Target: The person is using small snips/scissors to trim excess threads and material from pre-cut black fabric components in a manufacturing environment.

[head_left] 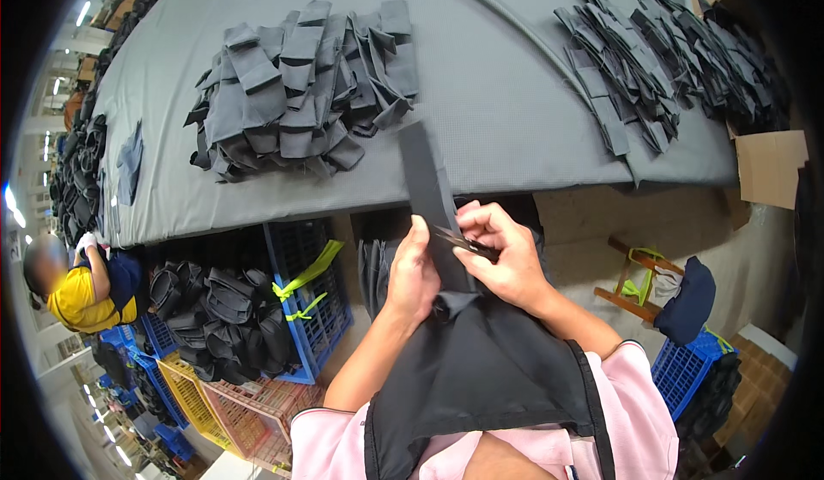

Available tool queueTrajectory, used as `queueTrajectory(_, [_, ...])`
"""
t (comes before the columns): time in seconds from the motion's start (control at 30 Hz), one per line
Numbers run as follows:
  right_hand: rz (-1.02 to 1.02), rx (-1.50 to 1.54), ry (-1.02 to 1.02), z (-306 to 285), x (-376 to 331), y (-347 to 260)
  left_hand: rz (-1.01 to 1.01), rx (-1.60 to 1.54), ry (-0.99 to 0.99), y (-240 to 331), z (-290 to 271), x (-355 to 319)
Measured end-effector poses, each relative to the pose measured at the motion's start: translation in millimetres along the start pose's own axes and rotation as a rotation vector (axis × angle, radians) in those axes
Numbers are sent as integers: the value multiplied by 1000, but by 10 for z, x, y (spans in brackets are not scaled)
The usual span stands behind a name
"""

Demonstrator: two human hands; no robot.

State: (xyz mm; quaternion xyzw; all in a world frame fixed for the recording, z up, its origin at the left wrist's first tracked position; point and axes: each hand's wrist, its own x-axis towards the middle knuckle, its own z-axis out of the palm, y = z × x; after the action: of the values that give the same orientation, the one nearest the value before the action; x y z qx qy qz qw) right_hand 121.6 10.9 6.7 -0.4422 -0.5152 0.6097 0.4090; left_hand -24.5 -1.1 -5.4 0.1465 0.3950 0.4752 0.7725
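Nearest the camera, a dark apron [481, 377] covers the lap over pink sleeves [639, 411]; its lower part is cut off by the picture's edge. Above it, the left hand [414, 274] is closed around the lower end of a dark fabric strip [432, 197], thumb pressed against its edge, and the strip rises upright to overlap the worktop's near edge. The right hand [502, 257] is curled around small snips [463, 241], whose blades meet the strip's side; the grip hides most of the tool, so whether the blades stand apart is unclear. The strip's bottom end vanishes behind both hands.

Below the worktop [481, 128], blue crates [318, 308] hold dark rolled pieces, partly in shadow. To the left, another person in yellow [81, 295] is half cut off by the fisheye rim.

On the worktop lie a heap of grey fabric pieces [300, 85] and, further right, a darker stack [652, 60] running into the black rim.
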Motion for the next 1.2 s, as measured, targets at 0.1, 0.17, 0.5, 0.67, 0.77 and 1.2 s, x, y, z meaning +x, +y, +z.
queueTrajectory(0.1, [153, 150, -125, -55, -88, -6, 35, 31, -144, 117, -4, 2])
queueTrajectory(0.17, [211, 202, -143, -44, -100, 50, 67, 74, -160, 143, -31, 54])
queueTrajectory(0.5, [-461, -821, 218, -284, 132, -117, 4, 106, -48, 194, -9, 12])
queueTrajectory(0.67, [-499, -841, 235, -277, 176, -72, -36, 114, -42, 193, 5, 0])
queueTrajectory(0.77, [-488, -833, 234, -256, 170, -60, -55, 113, -30, 196, -32, -9])
queueTrajectory(1.2, [-403, -598, 284, -334, 93, 28, -56, 153, 7, 180, 85, -32])
